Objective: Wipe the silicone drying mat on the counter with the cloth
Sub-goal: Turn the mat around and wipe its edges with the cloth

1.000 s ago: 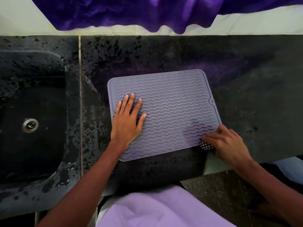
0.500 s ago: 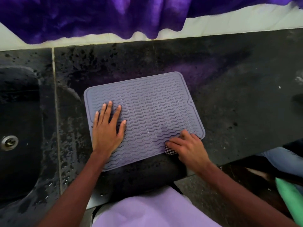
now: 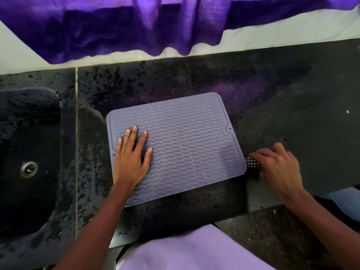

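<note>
Left fingers (image 3: pixel 134 137): straight, slightly spread, lying flat on the mat (image 3: pixel 185 149), in its left half. Your left hand (image 3: pixel 131 162) rests palm-down there. Judgement: it serves as an anchor, since thin silicone on a wet tabletop (image 3: pixel 292 117) would likely slide or ruck under a sideways stroke.

Right fingers (image 3: pixel 261 153): curled over the cloth (image 3: pixel 252 163), holding it bunched. Only a checked black-and-white corner shows. The rest is hidden under your right hand (image 3: pixel 278 166). The cloth sits on the tabletop just off the mat's right edge, by its near right corner. Touching the rim or barely apart: cannot tell.

Mat: grey, wavy-ribbed, flat on the tabletop, turned a little askew to the front edge. Small glints along the ribs look like water, so the wiping reads as unfinished.

Step, as judged: the cloth is at one end of a pass along the mat's near strip. The next pass calls for it to ride over the raised rim and across the ribs toward your left hand. The patch under that palm cannot be wiped until you shift the anchor.

Around the mat: sink (image 3: pixel 29 123) with drain (image 3: pixel 29 169) well to its left, and droplets on the tabletop between them. Purple fabric (image 3: pixel 136 26) hangs beyond its far edge.
</note>
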The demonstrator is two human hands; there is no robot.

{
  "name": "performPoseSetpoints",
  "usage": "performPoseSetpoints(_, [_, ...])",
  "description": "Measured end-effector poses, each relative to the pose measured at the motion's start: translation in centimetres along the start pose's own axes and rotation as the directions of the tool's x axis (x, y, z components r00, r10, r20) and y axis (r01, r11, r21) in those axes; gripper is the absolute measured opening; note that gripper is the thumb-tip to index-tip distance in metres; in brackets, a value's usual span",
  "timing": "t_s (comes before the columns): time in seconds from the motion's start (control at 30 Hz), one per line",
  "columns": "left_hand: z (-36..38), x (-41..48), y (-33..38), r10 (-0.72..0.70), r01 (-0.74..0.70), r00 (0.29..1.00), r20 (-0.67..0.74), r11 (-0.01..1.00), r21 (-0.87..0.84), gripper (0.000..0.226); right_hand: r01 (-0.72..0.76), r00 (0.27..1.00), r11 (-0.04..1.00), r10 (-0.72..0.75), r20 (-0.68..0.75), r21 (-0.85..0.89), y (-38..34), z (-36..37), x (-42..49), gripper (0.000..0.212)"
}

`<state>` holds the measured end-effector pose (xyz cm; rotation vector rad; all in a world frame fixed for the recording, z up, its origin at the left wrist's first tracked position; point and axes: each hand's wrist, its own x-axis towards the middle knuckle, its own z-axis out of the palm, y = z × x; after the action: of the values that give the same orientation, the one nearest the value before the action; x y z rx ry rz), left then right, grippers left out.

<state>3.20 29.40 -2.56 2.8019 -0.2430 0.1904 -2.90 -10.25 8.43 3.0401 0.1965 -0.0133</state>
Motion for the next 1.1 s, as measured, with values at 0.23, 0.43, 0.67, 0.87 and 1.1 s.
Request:
performPoseSetpoints(0.23, [0.1,-0.2,0.4,-0.050,0.050,0.999,0.016,0.999,0.000,0.062,0.218,0.975,0.923,-0.193,-0.108,0.318,-14.3,1.0,6.9,0.048])
performPoseSetpoints(0.43, [-0.1,-0.1,0.3,-0.050,0.050,0.998,0.034,0.999,0.008,0.062,0.279,0.959,0.895,-0.275,-0.062,0.347,-16.1,2.0,9.9,0.028])
performPoseSetpoints(0.67, [-0.2,-0.2,0.3,-0.062,0.061,0.997,0.044,0.998,0.033,0.063,0.311,0.949,0.921,-0.312,-0.036,0.235,-7.6,2.4,9.8,0.046])
performPoseSetpoints(0.87, [-0.1,-0.3,0.4,-0.070,0.068,0.996,0.051,0.997,0.037,0.064,0.199,0.980,0.969,-0.195,-0.039,0.148,-1.0,2.4,9.4,0.047])
performPoseSetpoints(1.1, [0.1,0.1,0.6,-0.091,0.091,0.996,-0.007,0.996,-0.008,0.061,-0.249,0.969,0.912,0.232,0.091,0.325,1.3,1.9,10.9,0.053])
